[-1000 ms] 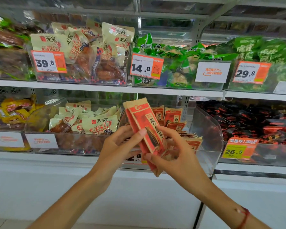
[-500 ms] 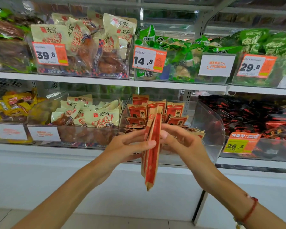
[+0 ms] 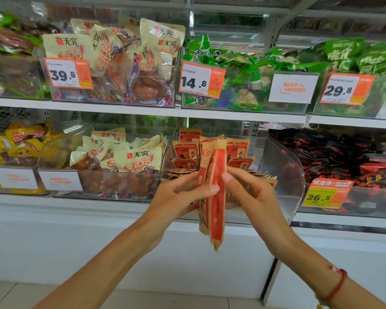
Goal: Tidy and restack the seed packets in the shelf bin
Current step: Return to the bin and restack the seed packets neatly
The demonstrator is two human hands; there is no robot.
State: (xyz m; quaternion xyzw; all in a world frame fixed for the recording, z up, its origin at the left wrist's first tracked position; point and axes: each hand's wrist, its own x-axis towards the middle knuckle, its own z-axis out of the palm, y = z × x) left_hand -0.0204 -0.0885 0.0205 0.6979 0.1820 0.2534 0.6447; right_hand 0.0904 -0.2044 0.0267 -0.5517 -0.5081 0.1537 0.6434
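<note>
At centre frame, your left hand (image 3: 178, 197) and right hand (image 3: 252, 197) both gripped a stack of seed packets (image 3: 214, 197), held edge-on and upright between them, in front of the clear shelf bin (image 3: 283, 170). More red-and-tan packets (image 3: 187, 152) stood and lay inside that bin, just behind your fingers.

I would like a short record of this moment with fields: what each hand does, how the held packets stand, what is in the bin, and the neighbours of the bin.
left hand: left hand grips the held packets from the left
right hand: right hand pinches them from the right
held packets: upright, edge-on to camera, in front of the bin
bin: clear shelf bin, lower shelf, more seed packets inside, some upright, some lying flat
left neighbour: cream snack bags
right neighbour: black and red packets, price tag 26.5
</note>
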